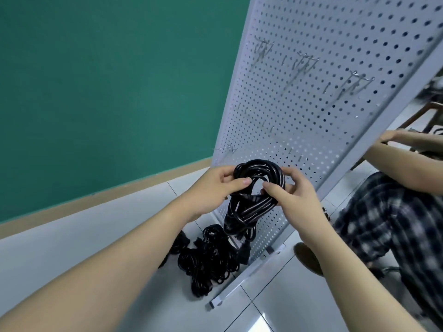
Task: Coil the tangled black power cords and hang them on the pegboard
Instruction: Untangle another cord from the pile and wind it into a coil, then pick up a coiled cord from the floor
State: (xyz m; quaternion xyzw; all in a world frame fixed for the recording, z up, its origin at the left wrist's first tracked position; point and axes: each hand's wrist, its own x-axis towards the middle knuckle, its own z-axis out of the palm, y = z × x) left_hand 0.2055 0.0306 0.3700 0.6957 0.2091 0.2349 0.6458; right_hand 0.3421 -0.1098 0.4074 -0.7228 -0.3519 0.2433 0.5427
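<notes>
I hold coiled cord (257,188) at frame centre: left hand (215,188) pinches its left side, right hand (291,196) grips right. Coil hangs lengthwise downward; pegboard hooks (309,63) lie above, upper right. Right hand nearer.

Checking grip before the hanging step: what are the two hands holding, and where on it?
Both grip one coiled black cord: left hand on the loop's left side, right hand on its right side.

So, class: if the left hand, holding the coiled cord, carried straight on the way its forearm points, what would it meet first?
Probably the white pegboard. The left hand grips the coiled cord and its forearm points up and forward at the board's lower part, near a low hook. Depth is unclear from one view.
</notes>
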